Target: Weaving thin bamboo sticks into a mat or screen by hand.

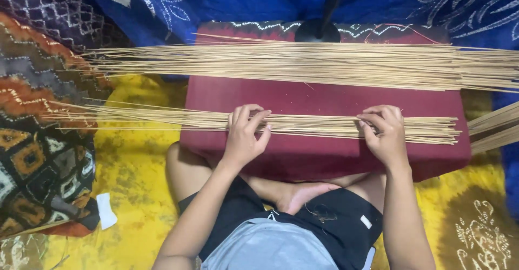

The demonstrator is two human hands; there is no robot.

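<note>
Gripping thin straw-coloured sticks [319, 125] (stiff, straight): left hand [244, 135], right hand [385, 132].

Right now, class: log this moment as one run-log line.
left hand: fingers on near stick bundle | right hand: fingers on same bundle | bundle: across maroon board | far stick bundle: untouched

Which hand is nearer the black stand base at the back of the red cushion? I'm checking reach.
Right hand, slightly. It sits below and right of the black stand base; the left hand lies below and further left, on the near stick bundle.
</note>
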